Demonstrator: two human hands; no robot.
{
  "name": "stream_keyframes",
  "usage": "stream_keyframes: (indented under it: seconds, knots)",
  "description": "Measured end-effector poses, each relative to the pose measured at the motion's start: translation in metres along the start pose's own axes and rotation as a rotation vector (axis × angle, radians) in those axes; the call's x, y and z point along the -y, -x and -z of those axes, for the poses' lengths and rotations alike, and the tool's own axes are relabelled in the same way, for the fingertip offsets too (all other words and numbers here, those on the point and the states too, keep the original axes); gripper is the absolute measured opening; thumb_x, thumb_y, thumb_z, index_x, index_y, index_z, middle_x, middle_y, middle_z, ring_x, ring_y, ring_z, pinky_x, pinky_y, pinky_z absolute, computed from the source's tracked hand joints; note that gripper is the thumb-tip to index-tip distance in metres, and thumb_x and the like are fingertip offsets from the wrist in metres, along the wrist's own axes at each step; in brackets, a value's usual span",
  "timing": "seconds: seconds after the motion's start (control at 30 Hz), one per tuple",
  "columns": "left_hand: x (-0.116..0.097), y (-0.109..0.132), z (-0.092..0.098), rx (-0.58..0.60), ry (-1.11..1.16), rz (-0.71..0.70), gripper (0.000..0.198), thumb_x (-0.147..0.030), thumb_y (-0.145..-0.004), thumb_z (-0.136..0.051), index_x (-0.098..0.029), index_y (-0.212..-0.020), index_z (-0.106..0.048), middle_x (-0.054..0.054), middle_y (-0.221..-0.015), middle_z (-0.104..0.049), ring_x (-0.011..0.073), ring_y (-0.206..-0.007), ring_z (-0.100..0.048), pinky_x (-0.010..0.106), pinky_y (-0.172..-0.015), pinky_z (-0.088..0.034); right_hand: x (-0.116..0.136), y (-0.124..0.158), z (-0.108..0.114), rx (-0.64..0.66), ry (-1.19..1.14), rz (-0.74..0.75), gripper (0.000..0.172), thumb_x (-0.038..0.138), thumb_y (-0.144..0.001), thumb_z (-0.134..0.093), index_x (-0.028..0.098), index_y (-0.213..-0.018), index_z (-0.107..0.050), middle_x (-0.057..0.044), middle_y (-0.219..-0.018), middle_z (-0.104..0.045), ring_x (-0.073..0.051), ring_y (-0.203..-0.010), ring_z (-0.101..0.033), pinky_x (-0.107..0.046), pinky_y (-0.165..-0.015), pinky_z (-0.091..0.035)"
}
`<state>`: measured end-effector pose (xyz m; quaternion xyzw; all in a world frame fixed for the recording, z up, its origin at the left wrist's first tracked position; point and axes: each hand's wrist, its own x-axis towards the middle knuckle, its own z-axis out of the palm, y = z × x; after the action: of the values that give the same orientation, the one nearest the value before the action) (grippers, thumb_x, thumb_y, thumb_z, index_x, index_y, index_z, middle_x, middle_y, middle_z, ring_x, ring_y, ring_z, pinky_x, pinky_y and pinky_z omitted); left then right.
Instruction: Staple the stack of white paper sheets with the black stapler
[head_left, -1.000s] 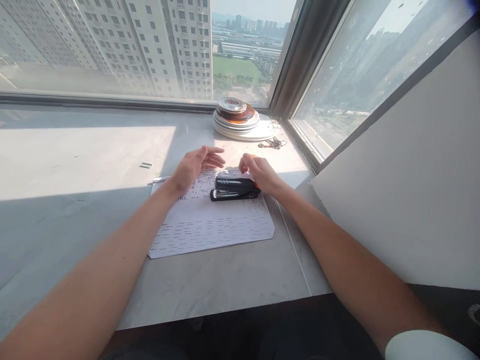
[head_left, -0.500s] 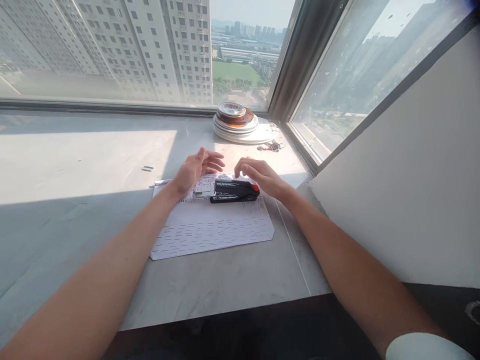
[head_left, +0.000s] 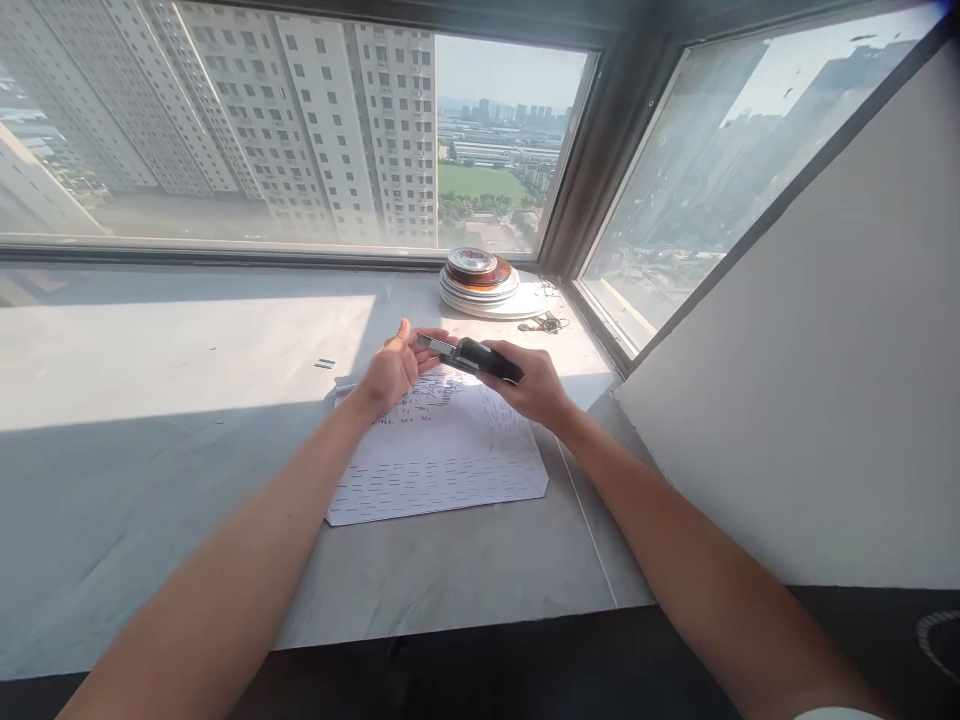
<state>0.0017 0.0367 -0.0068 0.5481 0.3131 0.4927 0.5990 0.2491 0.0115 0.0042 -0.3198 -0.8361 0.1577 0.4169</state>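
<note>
My right hand is wrapped around the back end of a black stapler, lifted above the papers. A silvery metal rail sticks out of its front and points left. Beside that rail is my left hand, thumb up and fingers stretched out behind the metal; whether they touch it I cannot tell. Beneath both hands lie white sheets of paper with handwriting near the top and rows of short dashes lower down.
Two small strips that look like staples lie on the grey stone sill at left. A stack of plates stands by the window corner, with a small bunch of keys or trinkets in front. A white wall rises at right.
My right hand has taken hold of the stapler and raised it off the paper, its front tilted up toward my left hand. The view has tipped upward slightly.
</note>
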Motion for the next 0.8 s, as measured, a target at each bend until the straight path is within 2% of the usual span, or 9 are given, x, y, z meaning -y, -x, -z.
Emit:
stream_keyframes:
  seconds: [0.07, 0.13, 0.27, 0.4, 0.53, 0.63, 0.73, 0.8]
  knots:
    - [0.001, 0.000, 0.002, 0.035, 0.047, 0.047, 0.054, -0.063, -0.099, -0.049, -0.018, -0.120, -0.071, 0.016, -0.124, -0.073, 0.0311, -0.126, -0.064, 0.048, -0.108, -0.052, -0.001, -0.001, -0.003, -0.116, 0.118, 0.068, 0.035, 0.023, -0.098, -0.058, 0.025, -0.132, -0.065, -0.007, -0.121, -0.073, -0.022, -0.112, -0.067, -0.040, -0.093, -0.053]
    - [0.000, 0.001, 0.003, 0.092, 0.081, 0.108, 0.051, -0.059, -0.099, -0.053, -0.017, -0.125, -0.069, 0.018, -0.132, -0.070, 0.0319, -0.130, -0.062, 0.048, -0.112, -0.049, -0.003, -0.002, -0.004, -0.136, 0.239, 0.149, 0.041, 0.015, -0.099, -0.054, 0.028, -0.135, -0.065, -0.006, -0.132, -0.070, -0.024, -0.127, -0.060, -0.044, -0.103, -0.050]
    - [-0.006, 0.007, 0.001, 0.164, 0.102, 0.174, 0.044, -0.048, -0.100, -0.057, -0.016, -0.129, -0.068, 0.018, -0.139, -0.066, 0.0313, -0.132, -0.060, 0.048, -0.114, -0.048, -0.004, -0.006, -0.006, -0.052, 0.417, 0.200, 0.049, 0.008, -0.098, -0.053, 0.034, -0.138, -0.063, -0.002, -0.135, -0.070, -0.026, -0.132, -0.057, -0.050, -0.106, -0.048]
    - [-0.009, 0.008, 0.002, 0.125, 0.106, 0.160, 0.034, -0.040, -0.102, -0.055, -0.018, -0.123, -0.071, 0.016, -0.139, -0.066, 0.0291, -0.131, -0.061, 0.046, -0.113, -0.050, 0.000, -0.011, -0.007, 0.039, 0.477, 0.242, 0.046, 0.010, -0.099, -0.057, 0.033, -0.137, -0.064, -0.003, -0.136, -0.069, -0.027, -0.134, -0.055, -0.049, -0.103, -0.046]
    - [-0.004, 0.004, 0.009, 0.064, 0.100, 0.162, 0.031, -0.036, -0.103, -0.056, -0.018, -0.123, -0.072, 0.015, -0.137, -0.068, 0.0269, -0.125, -0.066, 0.043, -0.110, -0.053, 0.000, -0.014, -0.011, 0.044, 0.482, 0.246, 0.046, 0.009, -0.098, -0.055, 0.033, -0.136, -0.065, -0.003, -0.134, -0.070, -0.027, -0.133, -0.055, -0.049, -0.101, -0.045]
    - [0.001, 0.001, 0.013, 0.027, 0.097, 0.162, 0.027, -0.031, -0.101, -0.059, -0.018, -0.121, -0.072, 0.014, -0.134, -0.069, 0.0243, -0.124, -0.066, 0.040, -0.113, -0.052, -0.001, -0.012, -0.012, -0.054, 0.404, 0.166, 0.047, 0.008, -0.096, -0.055, 0.033, -0.134, -0.067, -0.004, -0.128, -0.073, -0.028, -0.128, -0.058, -0.050, -0.100, -0.047]
    - [0.004, -0.001, 0.014, -0.004, 0.086, 0.142, 0.023, -0.029, -0.100, -0.062, -0.015, -0.115, -0.073, 0.016, -0.131, -0.070, 0.0249, -0.126, -0.066, 0.041, -0.116, -0.050, -0.001, -0.007, -0.008, -0.190, 0.187, 0.041, 0.039, 0.016, -0.095, -0.060, 0.029, -0.130, -0.069, -0.006, -0.117, -0.075, -0.025, -0.111, -0.065, -0.045, -0.093, -0.051]
    - [0.004, -0.001, 0.013, -0.016, 0.035, 0.148, 0.024, -0.030, -0.098, -0.066, -0.015, -0.114, -0.074, 0.016, -0.127, -0.073, 0.0264, -0.123, -0.068, 0.043, -0.114, -0.051, 0.002, -0.004, -0.003, -0.152, -0.027, -0.009, 0.034, 0.027, -0.092, -0.068, 0.025, -0.125, -0.072, -0.006, -0.106, -0.076, -0.022, -0.094, -0.068, -0.039, -0.083, -0.054]
